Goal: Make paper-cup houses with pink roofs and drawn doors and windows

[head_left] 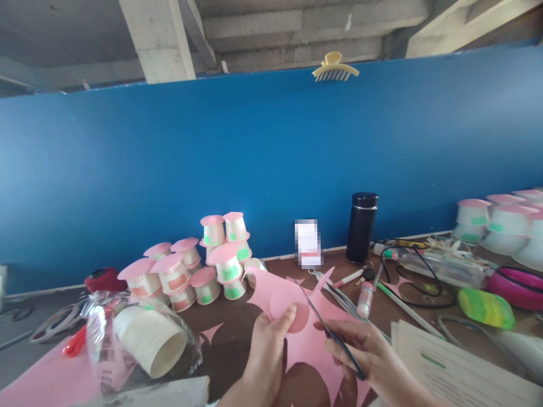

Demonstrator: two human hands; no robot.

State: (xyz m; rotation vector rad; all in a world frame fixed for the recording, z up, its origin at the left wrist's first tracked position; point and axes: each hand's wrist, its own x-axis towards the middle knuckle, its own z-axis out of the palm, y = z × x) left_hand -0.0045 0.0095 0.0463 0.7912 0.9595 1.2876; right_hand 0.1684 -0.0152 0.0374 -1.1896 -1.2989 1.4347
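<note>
My left hand [265, 353] pinches a pink paper sheet [311, 347] with curved pieces cut out of its edges. Its thumb presses a round pink disc [302, 316] flat against the sheet. In my right hand [367, 345] is a pair of dark scissors [316, 312], the blades pointing up and away along the right side of the disc. Fingers partly hide the handles. A pink scrap [212, 333] lies on the brown table [229, 350] left of my left hand.
Pink-topped paper cups [227, 264] stand stacked behind on the left; more cups [509, 220] are far right. A bagged cup stack [150, 342] lies front left. A black bottle [361, 229], cables and printed sheets [453, 367] occupy the right. A blue partition [263, 158] rises behind.
</note>
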